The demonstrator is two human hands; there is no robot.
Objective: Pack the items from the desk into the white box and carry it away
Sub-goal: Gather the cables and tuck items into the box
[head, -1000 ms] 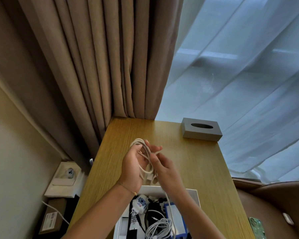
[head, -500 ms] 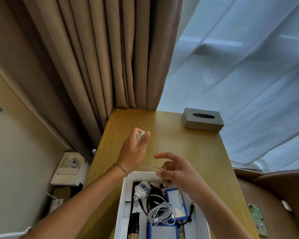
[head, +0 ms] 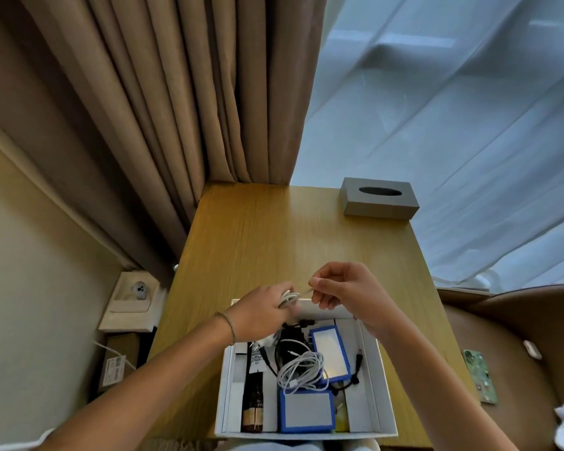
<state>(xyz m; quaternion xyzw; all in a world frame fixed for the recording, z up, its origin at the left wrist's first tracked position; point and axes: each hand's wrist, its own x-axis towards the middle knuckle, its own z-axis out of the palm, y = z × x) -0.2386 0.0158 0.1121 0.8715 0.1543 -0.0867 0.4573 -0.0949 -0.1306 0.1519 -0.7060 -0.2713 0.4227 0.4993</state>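
Over the far rim of the white box (head: 385,379) on the counter (head: 274,242), the left hand (head: 261,312) grips a coiled white cable (head: 288,297) while the right hand (head: 345,294) pinches its loose end just beside it. Risk: if the coil springs open on release, it could snag the cable bundle (head: 302,367) below both hands or spill over the rim.

Left hand (head: 261,307) grips a coiled white cable (head: 288,296); right hand (head: 345,292) pinches its free end, above the open white box (head: 386,402) on the wooden desk (head: 274,236); grey tissue box (head: 380,198) at the far corner.
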